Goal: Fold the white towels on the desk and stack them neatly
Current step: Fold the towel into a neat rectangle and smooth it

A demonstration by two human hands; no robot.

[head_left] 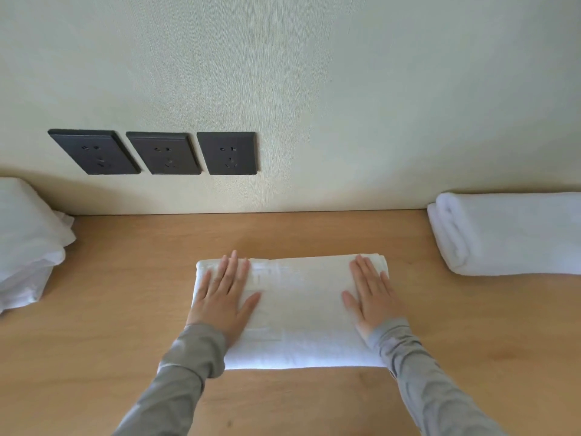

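Two hands lie flat with fingers straight, gripping nothing: the left hand [224, 297] and right hand [372, 294] press on the two ends of the folded towel [298, 309], which rests mid-desk [141, 325], nearer the front edge. To do this step well, smooth outward from the centre with even pressure so the layers lie aligned and the edges square. A finished towel bundle [509, 234] sits at the far right edge, and an unfolded pile [28, 243] at the left edge

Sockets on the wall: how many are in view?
3, side by side on the wall above the desk: left socket, middle socket, right socket. More may be outside the view.
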